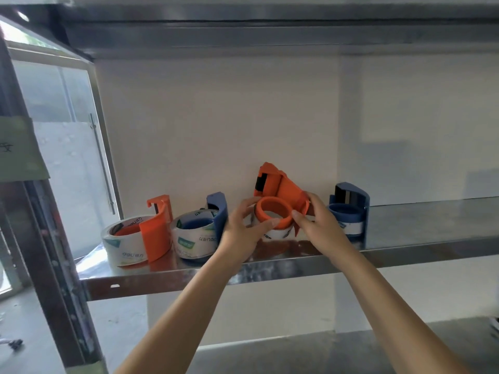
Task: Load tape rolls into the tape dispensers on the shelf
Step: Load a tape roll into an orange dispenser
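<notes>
The middle orange dispenser point(280, 190) stands tilted on the steel shelf point(405, 225) with its ring-shaped hub facing up and forward. A clear tape roll point(275, 233) sits low around the hub (its print is too blurred to read). The left hand point(243, 230) and right hand point(321, 225) grip the dispenser from either side. Left of it lies a blue dispenser point(217, 214) holding a printed roll point(193, 238). Farther left is a second orange dispenser point(159, 228) with its own roll point(124, 244). Just right of it stands another blue dispenser point(351, 201), also loaded.

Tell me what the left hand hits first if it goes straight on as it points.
The round core of the held orange dispenser: the left hand points right at it and seems to touch it. The right hand lies just beyond, depth unclear.
</notes>
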